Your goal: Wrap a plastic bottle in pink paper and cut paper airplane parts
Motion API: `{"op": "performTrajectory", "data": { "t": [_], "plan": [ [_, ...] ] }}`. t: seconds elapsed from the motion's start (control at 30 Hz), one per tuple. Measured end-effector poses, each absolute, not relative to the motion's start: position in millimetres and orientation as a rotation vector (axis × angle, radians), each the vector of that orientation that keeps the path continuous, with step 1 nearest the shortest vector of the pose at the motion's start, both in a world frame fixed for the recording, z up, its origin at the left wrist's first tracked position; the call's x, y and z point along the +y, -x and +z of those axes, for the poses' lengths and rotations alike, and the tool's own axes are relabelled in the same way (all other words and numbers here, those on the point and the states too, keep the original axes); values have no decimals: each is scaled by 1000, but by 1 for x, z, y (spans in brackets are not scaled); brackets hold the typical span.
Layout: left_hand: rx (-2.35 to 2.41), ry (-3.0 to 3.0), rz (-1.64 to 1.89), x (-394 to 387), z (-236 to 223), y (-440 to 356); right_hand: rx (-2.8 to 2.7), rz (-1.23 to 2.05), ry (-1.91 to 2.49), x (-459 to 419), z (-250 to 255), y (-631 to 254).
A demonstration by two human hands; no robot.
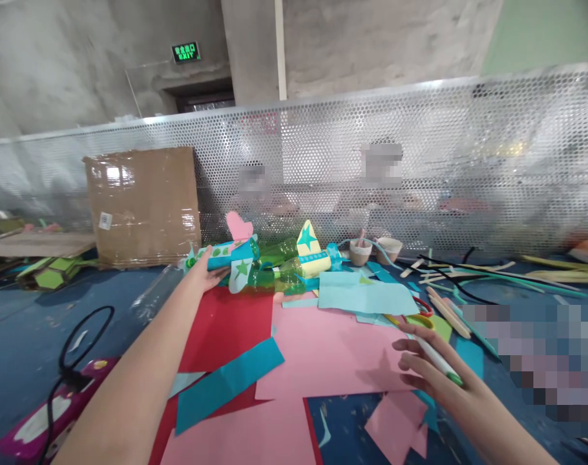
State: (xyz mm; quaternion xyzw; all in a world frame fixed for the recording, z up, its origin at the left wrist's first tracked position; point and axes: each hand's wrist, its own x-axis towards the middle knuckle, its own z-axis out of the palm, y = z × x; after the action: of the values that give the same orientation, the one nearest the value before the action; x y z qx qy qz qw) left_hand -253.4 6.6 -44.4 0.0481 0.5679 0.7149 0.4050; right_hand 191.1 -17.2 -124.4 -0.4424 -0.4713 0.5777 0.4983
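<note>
My left hand (213,274) reaches forward and grips a green plastic bottle (221,253) lying on its side, wrapped in blue paper with pink and pale blue fins. Beside it lies a second green bottle (287,274) with a yellow band and a yellow fin bearing a star. My right hand (437,368) hovers over the right edge of a pink paper sheet (333,352), its fingers partly spread. A white marker with a green end (439,358) rests between thumb and fingers. Close by are scissors (422,310) with red and yellow handles, partly covered by pale blue paper (366,294).
Red paper (226,329) and a blue strip (231,384) lie in front. A purple power strip (56,413) with a black cable sits left. A cardboard sheet (143,206) leans on the perforated metal screen (318,161). Small cups (360,252) and thin sticks (449,313) are right.
</note>
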Motion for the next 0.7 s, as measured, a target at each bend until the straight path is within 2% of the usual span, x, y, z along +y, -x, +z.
{"op": "performTrajectory", "data": {
  "t": [0.37,0.7],
  "plan": [
    [1556,-482,1266,-16,-39,230,-1248,1426,1092,-20,-118,-192],
    [1599,-691,1165,-10,-35,211,-1221,1378,1036,-27,-109,-187]
  ]
}}
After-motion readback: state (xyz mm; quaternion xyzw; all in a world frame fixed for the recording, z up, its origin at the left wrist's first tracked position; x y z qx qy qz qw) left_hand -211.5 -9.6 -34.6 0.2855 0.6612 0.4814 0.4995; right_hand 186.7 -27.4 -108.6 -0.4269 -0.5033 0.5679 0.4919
